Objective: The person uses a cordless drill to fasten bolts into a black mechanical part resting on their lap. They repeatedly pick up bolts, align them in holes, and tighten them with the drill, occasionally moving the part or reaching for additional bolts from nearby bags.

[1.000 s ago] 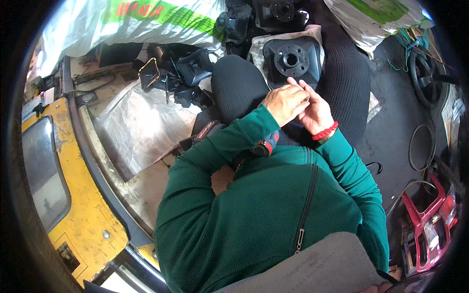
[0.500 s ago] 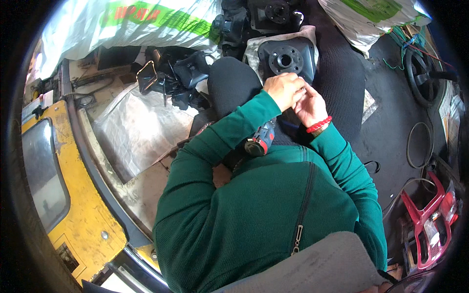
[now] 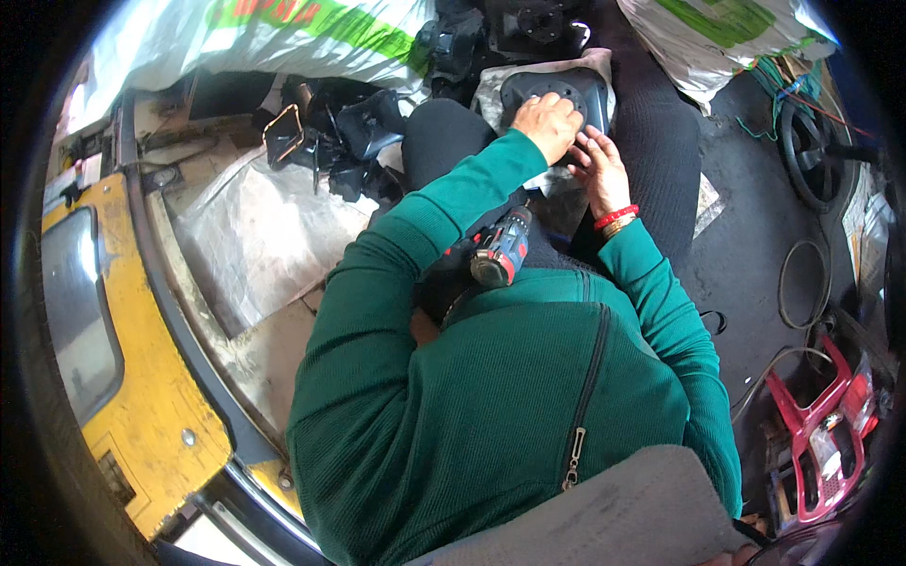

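Note:
A black plastic housing with a round, holed centre rests on a pale cloth across my lap. My left hand bends over its middle, fingers curled down and closed; whatever they pinch is hidden beneath them. Beside the housing's lower right edge is my right hand, its fingers loosely bent and apart, with nothing visible in them. A red bracelet circles that wrist. On my lap, close to my body, lies a blue-grey and red cordless drill, in neither hand.
More black plastic parts are piled at the left, near a clear plastic sheet. White and green sacks stand at the back. A yellow panel runs along the left. At right are a black wheel and a red frame.
My hands have separated: the left moved up onto the housing's centre, while the right opened slightly beside it. The drill on my lap shows more fully now.

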`<action>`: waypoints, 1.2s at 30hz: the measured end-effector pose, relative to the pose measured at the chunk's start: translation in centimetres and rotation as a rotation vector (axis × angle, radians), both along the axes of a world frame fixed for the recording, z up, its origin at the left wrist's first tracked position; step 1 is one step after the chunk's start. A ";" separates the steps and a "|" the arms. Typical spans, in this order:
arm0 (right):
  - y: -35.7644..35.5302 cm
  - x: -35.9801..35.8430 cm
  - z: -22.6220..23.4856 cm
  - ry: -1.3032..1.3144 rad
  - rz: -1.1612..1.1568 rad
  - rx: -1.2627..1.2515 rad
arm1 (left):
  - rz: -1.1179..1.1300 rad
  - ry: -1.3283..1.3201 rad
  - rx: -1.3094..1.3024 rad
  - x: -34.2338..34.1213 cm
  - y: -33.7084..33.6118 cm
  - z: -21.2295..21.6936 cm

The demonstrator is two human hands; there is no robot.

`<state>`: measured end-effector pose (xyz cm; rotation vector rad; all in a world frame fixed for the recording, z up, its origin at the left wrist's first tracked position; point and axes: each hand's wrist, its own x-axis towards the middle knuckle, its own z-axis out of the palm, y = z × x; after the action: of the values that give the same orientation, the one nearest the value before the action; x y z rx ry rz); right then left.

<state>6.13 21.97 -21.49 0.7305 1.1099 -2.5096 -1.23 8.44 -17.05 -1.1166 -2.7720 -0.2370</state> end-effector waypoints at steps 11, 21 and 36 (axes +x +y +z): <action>-0.6 -1.8 -1.9 0.081 0.027 0.143 | -0.107 -0.063 -0.246 -1.6 1.4 1.8; -0.8 -2.6 -2.5 0.183 -0.029 0.287 | 0.104 -0.285 -0.279 -1.4 1.3 1.8; 0.5 -2.5 -2.7 0.119 0.064 0.220 | 1.204 -0.800 -0.295 26.3 -30.7 8.0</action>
<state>3.64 22.51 -24.14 0.5961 1.4443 -2.4297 25.11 -22.22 -9.08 0.9755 -3.5981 -0.1178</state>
